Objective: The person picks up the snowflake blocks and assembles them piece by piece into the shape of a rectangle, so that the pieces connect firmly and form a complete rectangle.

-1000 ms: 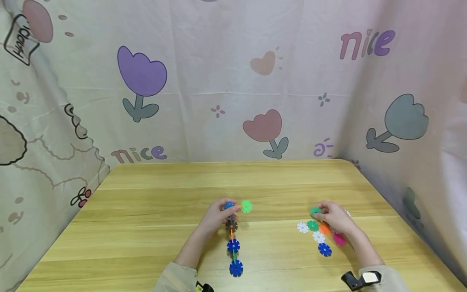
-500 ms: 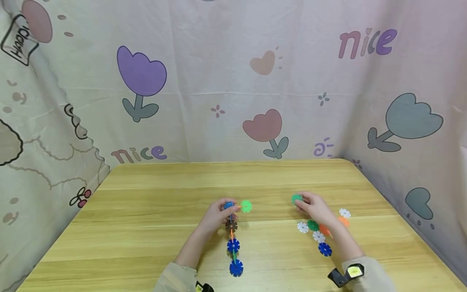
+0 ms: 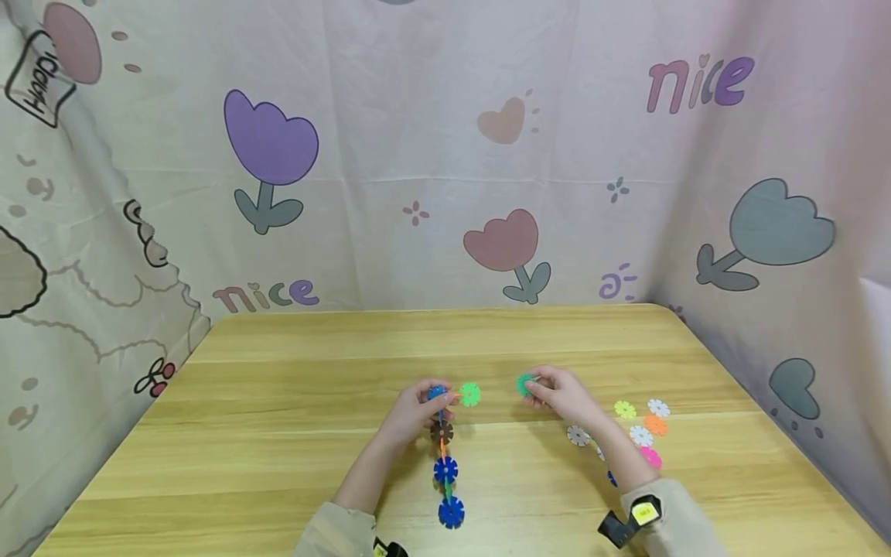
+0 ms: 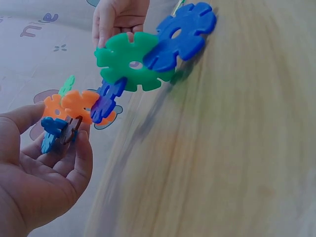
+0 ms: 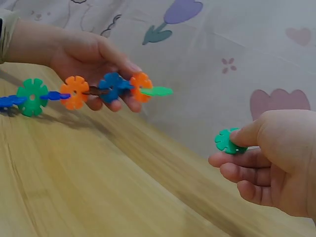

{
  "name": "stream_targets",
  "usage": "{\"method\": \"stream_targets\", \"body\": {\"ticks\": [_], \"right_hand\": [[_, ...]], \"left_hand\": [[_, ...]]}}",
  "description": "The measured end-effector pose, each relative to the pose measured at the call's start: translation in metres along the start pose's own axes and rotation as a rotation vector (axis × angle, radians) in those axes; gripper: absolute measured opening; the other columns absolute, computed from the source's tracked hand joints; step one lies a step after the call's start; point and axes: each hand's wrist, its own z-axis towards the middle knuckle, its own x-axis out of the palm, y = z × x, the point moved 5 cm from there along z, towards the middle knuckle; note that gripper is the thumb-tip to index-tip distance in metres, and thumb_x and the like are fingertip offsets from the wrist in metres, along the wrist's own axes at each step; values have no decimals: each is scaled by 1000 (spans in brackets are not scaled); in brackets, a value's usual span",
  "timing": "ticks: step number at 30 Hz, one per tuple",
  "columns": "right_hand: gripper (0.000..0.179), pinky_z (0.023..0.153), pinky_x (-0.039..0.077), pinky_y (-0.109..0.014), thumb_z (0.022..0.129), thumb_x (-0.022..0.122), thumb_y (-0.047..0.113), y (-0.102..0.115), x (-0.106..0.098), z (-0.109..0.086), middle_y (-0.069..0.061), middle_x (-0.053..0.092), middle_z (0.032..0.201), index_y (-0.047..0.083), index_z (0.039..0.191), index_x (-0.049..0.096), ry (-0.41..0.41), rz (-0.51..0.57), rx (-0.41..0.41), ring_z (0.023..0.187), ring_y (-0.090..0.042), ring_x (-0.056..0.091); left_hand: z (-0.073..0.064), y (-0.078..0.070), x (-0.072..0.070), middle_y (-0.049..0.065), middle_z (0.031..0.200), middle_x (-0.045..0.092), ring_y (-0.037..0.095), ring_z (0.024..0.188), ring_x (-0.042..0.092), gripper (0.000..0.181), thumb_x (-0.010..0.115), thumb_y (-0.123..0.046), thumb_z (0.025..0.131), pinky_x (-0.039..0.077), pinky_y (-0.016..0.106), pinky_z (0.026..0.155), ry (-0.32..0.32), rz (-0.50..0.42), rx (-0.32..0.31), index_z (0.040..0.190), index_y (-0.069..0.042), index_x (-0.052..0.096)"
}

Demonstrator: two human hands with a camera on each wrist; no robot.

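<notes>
My left hand [image 3: 409,419] pinches a chain of notched snowflake discs near its far end. A light green disc [image 3: 470,394] sticks out to the right of the fingers, joined by an orange disc [image 5: 141,87]. Toward me the chain runs through a brown disc [image 3: 442,432] and further pieces to a dark blue disc [image 3: 451,512]. Between thumb and fingers my right hand [image 3: 567,396] pinches a loose green snowflake disc [image 3: 525,385], apart from the chain. In the left wrist view the blue disc [image 4: 185,34] and green disc [image 4: 133,59] of the chain appear large.
Loose snowflake discs lie on the wooden table [image 3: 278,433] at the right, among them yellow [image 3: 625,410], orange [image 3: 656,425] and pink [image 3: 650,457]. My right forearm partly covers others. A printed curtain [image 3: 390,100] hangs behind the table.
My right hand has lifted the green disc from the loose group and carried it left toward the chain. The left hand and chain stay in place.
</notes>
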Motion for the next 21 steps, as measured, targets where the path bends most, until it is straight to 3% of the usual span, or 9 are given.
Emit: {"method": "stream_targets", "body": {"ticks": [9, 15, 21], "right_hand": [[24, 54, 49, -29, 94, 55, 16, 14, 19, 6, -22, 65, 83, -3, 105, 63, 20, 77, -44, 69, -35, 60], [22, 51, 46, -27, 94, 55, 14, 17, 30, 13, -16, 64, 76, -5, 98, 67, -17, 99, -40, 64, -27, 57], [21, 56, 53, -40, 93, 55, 8, 20, 41, 16, -23, 61, 70, -9, 100, 65, -4, 136, -43, 62, -35, 58]], "left_hand": [[-1, -1, 0, 24, 108, 61, 33, 87, 63, 45, 57, -22, 93, 51, 30, 68, 1, -4, -7, 123, 9, 46], [-3, -2, 0, 23, 107, 62, 29, 85, 64, 45, 57, -23, 93, 51, 31, 68, -6, 4, -3, 123, 8, 46], [-2, -1, -1, 22, 107, 62, 26, 84, 64, 45, 57, -23, 93, 51, 31, 68, -11, -4, -9, 123, 8, 47]]}}
